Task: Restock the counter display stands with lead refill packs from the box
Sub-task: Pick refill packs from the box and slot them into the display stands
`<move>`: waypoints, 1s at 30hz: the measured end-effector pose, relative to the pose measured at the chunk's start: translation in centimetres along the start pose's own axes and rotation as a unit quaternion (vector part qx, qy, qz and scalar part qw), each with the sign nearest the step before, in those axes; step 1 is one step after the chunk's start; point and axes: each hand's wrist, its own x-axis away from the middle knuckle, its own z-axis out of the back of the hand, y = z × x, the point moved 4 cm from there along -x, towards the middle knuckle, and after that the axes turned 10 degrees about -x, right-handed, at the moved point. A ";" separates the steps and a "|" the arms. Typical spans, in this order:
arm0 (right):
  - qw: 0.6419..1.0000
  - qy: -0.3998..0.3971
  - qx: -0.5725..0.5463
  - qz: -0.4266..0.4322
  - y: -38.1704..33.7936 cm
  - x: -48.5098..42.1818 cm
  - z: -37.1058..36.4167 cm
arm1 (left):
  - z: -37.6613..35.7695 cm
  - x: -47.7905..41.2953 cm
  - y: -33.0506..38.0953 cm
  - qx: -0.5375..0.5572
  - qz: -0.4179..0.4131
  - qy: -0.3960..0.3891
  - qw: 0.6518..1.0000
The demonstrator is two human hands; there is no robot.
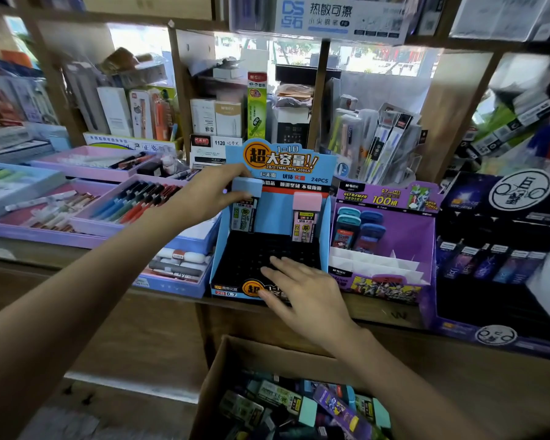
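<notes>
Hands at blue display stand (268,249).
Blue-capped pack (245,206) is gripped by left hand (208,198); right hand (302,293) is laid flat, fingers spread, on stand front; purple stand (381,249) is just beside; pink-capped pack (305,217) is slotted.

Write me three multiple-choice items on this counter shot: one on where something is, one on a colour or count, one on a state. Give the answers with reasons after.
1. Where is the cardboard box of refill packs?
A. Below the counter edge, in front of the blue display stand
B. On the top shelf
C. Inside the purple stand

2. How many refill packs stand in the blue display stand's back row?
A. None
B. Two
C. Six

3. What is the left hand doing?
A. Hanging free beside the counter
B. Gripping the blue-capped pack at the stand's back left
C. Reaching into the cardboard box

Answers:
1 A: the open box sits low in the frame, under the stand.
2 B: only the blue-capped pack and a pink-capped pack are there.
3 B: its fingers close round that pack's cap, while the right hand rests flat on the stand's front.
</notes>
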 end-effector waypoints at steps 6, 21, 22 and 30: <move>1.000 -0.018 -0.013 -0.009 0.1 0.0 0.0 | -0.2 0.8 -0.1 0.007 -0.007 -0.017 1.000; 0.993 -0.114 -0.022 -0.018 0.4 -0.5 0.1 | -1.1 3.0 1.2 -0.163 -0.044 0.092 0.981; 0.991 -0.126 -0.046 -0.021 0.4 -0.6 0.6 | -0.7 3.5 1.7 -0.163 -0.047 0.091 0.981; 0.987 -0.070 -0.147 0.008 0.5 6.1 6.2 | -2.0 14.3 8.8 -0.065 -0.090 0.022 0.994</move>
